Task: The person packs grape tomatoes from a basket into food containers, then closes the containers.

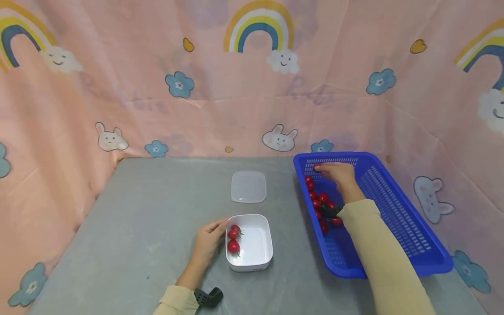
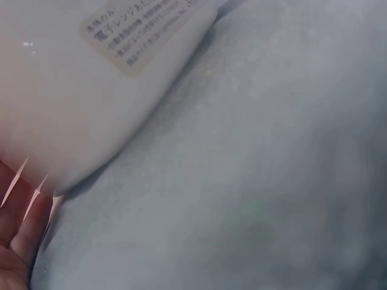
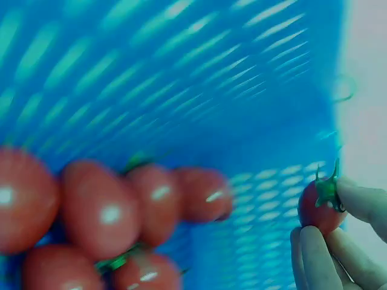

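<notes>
Pink patterned curtain [image 1: 138,100] is hanging along the table's left and far edges; grey tabletop [image 1: 134,218] is stretching wide from there toward the left hand, giving that side plenty of room. Left hand [image 1: 209,240] is resting fairly straight fingers on the outer left wall of the white container [image 1: 256,245], not clenched. Black left wrist unit [image 1: 209,298] is sitting on the near side by the cuff. Container is standing upright mid-table, open top, a few red tomatoes [image 1: 233,246] lying along its left inner wall. Translucent lid [image 1: 249,187] is lying flat on the far side, apart from it. A strip of tabletop is separating both from the blue basket [image 1: 346,272] on the right; its raised left wall is standing between right hand and container. Other tomatoes [image 1: 316,204] are crowding inside along that wall, black right wrist unit [image 1: 330,212] partly blocking them. Right hand [image 1: 339,173] is pinching one tomato [image 3: 314,210] toward the basket's far left corner, apart from the rest. Right sleeve [image 1: 386,253] is crossing the near rim; perforated right wall is running beside the arm.
</notes>
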Tool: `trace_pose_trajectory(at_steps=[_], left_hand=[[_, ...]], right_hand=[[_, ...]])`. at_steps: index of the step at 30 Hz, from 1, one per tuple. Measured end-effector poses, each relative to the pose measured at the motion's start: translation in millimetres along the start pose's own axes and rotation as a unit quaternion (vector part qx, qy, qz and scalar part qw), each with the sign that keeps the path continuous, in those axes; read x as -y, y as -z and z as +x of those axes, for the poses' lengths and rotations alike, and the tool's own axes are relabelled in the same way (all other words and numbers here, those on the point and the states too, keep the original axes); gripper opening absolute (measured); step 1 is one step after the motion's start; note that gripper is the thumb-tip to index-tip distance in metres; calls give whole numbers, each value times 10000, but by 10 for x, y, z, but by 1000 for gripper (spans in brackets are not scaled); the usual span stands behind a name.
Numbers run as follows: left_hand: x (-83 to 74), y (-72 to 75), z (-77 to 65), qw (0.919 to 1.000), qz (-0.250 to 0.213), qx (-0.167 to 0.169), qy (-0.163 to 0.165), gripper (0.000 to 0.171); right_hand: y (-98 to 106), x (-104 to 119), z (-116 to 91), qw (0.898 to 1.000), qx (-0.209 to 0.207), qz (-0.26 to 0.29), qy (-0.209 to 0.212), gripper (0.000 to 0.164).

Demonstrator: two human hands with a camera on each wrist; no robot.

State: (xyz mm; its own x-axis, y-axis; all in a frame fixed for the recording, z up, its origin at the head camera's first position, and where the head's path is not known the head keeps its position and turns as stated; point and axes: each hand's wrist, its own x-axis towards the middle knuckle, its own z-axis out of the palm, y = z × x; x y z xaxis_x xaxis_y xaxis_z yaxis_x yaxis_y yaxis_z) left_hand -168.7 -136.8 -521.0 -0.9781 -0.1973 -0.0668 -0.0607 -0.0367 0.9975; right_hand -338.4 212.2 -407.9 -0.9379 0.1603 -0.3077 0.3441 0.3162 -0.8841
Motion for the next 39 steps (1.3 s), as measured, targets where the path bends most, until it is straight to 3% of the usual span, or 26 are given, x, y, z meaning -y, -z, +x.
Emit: trace_pose_trajectory(at_steps=[6, 12, 21, 31, 39], left_hand=[[-38, 3, -6, 9996, 258, -69, 19, 30], [-37, -11, 13, 9996, 270, 9, 76, 30], [-49, 16, -16, 9992, 395, -61, -73, 31], [-34, -6, -30, 9990, 451, -32, -34, 32], [-29, -2, -27, 9993, 363, -22, 9, 31]], right_hand=[[35, 277, -287, 9991, 340, -159, -219, 69], [41, 406, -597, 9978, 618, -133, 182, 67], [-168, 461, -1036, 9921, 902, 114, 863, 58], [-351, 428, -1276, 9914, 1003, -39, 842, 51], [-527, 343, -1429, 9872, 1094, 8, 1157, 47]])
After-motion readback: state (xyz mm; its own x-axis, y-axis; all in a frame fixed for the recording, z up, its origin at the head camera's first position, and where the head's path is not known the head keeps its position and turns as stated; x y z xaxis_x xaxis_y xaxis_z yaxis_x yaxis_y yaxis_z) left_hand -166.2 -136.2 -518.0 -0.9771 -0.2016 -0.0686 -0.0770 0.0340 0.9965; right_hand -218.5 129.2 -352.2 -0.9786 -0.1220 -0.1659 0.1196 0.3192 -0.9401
